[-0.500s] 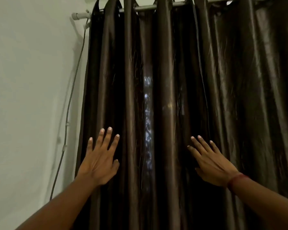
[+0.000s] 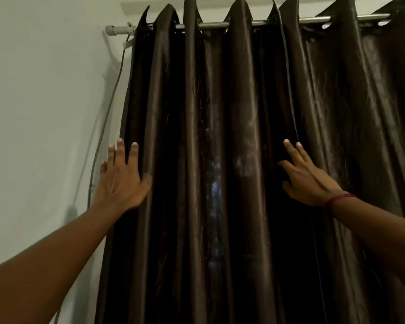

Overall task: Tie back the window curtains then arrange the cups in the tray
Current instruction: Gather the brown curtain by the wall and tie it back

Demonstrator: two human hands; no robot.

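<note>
Dark brown satin curtains (image 2: 243, 141) hang in deep folds from a metal rod (image 2: 213, 25) and cover the window. My left hand (image 2: 122, 181) is spread flat at the left edge of the curtain, fingers apart, holding nothing. My right hand (image 2: 306, 176) reaches into a fold right of the middle, fingers extended against the cloth, a red thread around the wrist. Daylight shows faintly through the fabric between my hands. No cups or tray are in view.
A pale wall (image 2: 45, 136) fills the left side. A thin grey cable (image 2: 108, 113) runs down the wall from the rod's end cap (image 2: 110, 30), just left of the curtain edge.
Both hands have moved up and slightly outward along the curtain. The view has dropped a little, showing more of the rod and curtain tops.
</note>
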